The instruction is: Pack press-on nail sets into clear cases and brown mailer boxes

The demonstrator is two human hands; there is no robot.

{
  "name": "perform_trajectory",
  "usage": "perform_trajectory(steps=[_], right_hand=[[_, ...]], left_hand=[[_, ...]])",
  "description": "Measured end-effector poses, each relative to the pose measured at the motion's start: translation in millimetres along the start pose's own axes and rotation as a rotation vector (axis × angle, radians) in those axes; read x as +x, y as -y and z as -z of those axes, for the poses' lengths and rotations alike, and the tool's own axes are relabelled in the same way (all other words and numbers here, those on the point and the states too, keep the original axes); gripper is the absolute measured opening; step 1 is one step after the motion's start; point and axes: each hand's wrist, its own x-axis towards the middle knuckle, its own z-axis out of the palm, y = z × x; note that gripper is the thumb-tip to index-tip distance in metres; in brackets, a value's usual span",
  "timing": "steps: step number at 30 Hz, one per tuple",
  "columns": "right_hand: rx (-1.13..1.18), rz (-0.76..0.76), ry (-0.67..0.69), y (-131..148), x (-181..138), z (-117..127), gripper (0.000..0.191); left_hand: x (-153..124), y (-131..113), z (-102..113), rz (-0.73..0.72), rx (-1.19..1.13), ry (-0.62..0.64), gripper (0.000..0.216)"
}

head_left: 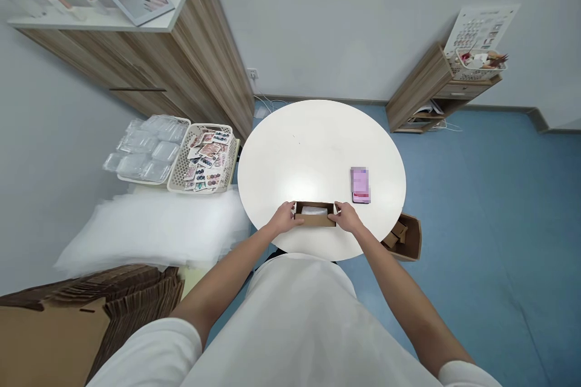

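A small brown cardboard box (pixel 313 222) rests near the front edge of the round white table (pixel 313 139), its top side uncovered. Inside it lies something whitish and translucent (pixel 315 210), too small to name. My left hand (pixel 285 217) grips the box's left end, thumb along the front wall. At the right end my right hand (pixel 345 216) holds the box in the same way, fingers at the back corner. To the right of the box lies a phone (pixel 361 184) with a blurred pinkish screen.
Left of the table are a basket of clear plastic cases (pixel 149 148), a basket of printed cards (pixel 204 160), white sheets (pixel 163 227) and stacked flat cardboard (pixel 54 338). A carton with small boxes (pixel 411 239) stands on the floor at right. Cabinets (pixel 213 42) line the wall.
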Motion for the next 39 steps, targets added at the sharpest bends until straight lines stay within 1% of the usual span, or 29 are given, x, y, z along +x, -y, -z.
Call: perform_trajectory(steps=[3, 4, 5, 6, 7, 9, 11, 13, 14, 17, 21, 25, 28, 35, 39], right_hand=[[0.079, 0.022, 0.051, -4.1, -3.0, -1.5, 0.063], [0.098, 0.037, 0.068, -6.1, -3.8, -2.1, 0.072], [0.107, 0.052, 0.084, -8.0, -4.4, -2.5, 0.076], [0.109, 0.064, 0.094, -9.5, -4.6, -2.7, 0.076], [0.105, 0.074, 0.099, -10.3, -4.5, -2.7, 0.073], [0.084, 0.098, 0.104, -10.1, -3.6, -2.0, 0.06], [0.047, 0.139, 0.101, -7.9, -2.3, -0.7, 0.047], [0.01, 0.181, 0.085, -4.9, -1.1, 0.7, 0.041], [0.002, 0.19, 0.071, -3.4, -0.7, 1.6, 0.04], [0.053, 0.133, 0.015, 0.6, 0.2, 5.7, 0.038], [0.107, 0.014, -0.019, 5.1, 1.5, 14.6, 0.028], [0.102, -0.043, -0.018, 7.9, 4.6, 20.5, 0.029], [0.106, -0.054, -0.025, 10.0, 7.8, 21.7, 0.033], [-0.038, 0.045, -0.002, 15.5, 10.4, 26.8, 0.028], [-0.036, 0.087, -0.003, 12.8, 7.6, 25.2, 0.027]], left_hand=[[-4.4, 2.4, -3.2, -0.013, -0.012, 0.0, 0.083], [-4.8, 3.7, -4.2, -0.009, -0.021, -0.007, 0.086], [-4.5, 5.1, -5.0, -0.001, -0.03, -0.01, 0.086], [-3.5, 6.5, -5.4, 0.007, -0.035, -0.007, 0.082], [-2.0, 7.7, -5.5, 0.011, -0.039, 0.0, 0.077], [2.6, 9.7, -4.7, 0.003, -0.044, 0.008, 0.07], [8.2, 10.9, -3.0, -0.019, -0.051, 0.002, 0.071], [13.7, 11.2, -0.9, -0.054, -0.042, 0.002, 0.068], [16.1, 11.0, 0.1, -0.072, -0.026, 0.008, 0.062], [20.9, 9.3, 2.1, -0.11, 0.023, 0.019, 0.043], [23.1, 6.6, 3.0, -0.093, 0.035, 0.01, 0.041], [25.5, 4.7, 3.9, -0.071, 0.036, 0.021, 0.043], [27.8, 4.6, 5.0, -0.086, 0.056, 0.038, 0.04], [30.0, 5.1, 7.1, -0.096, 0.047, 0.047, 0.037], [31.4, 2.9, 8.5, -0.085, 0.053, 0.048, 0.036]])
